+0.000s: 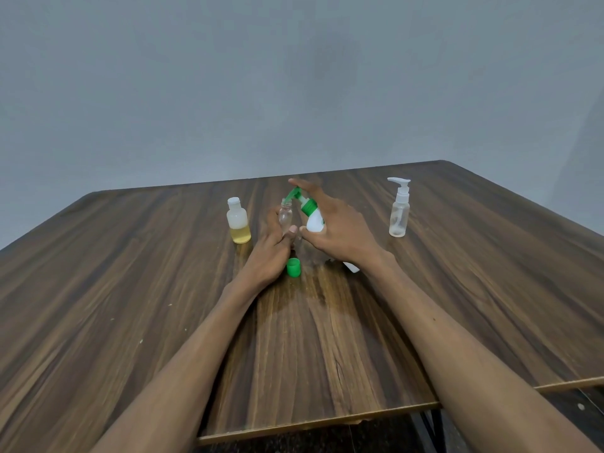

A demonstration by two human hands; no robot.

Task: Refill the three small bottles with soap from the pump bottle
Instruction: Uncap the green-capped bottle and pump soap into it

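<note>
My left hand (273,253) grips a small clear uncapped bottle (285,217) upright near the table's middle. My right hand (340,228) holds the white pump bottle (314,220) with a green pump head, tilted left, its forefinger on top of the pump. The green spout (292,195) reaches to the small bottle's mouth. A green cap (293,267) stands on the table just in front of my left hand. Left of it stands a small bottle with a white cap (238,223), part full of yellow liquid. To the right stands a small clear bottle with a white pump top (399,210).
Everything rests on a dark wooden table (130,289) against a grey wall. A small white object (351,267) shows partly under my right wrist. The table's near edge (320,420) has a step where two boards meet.
</note>
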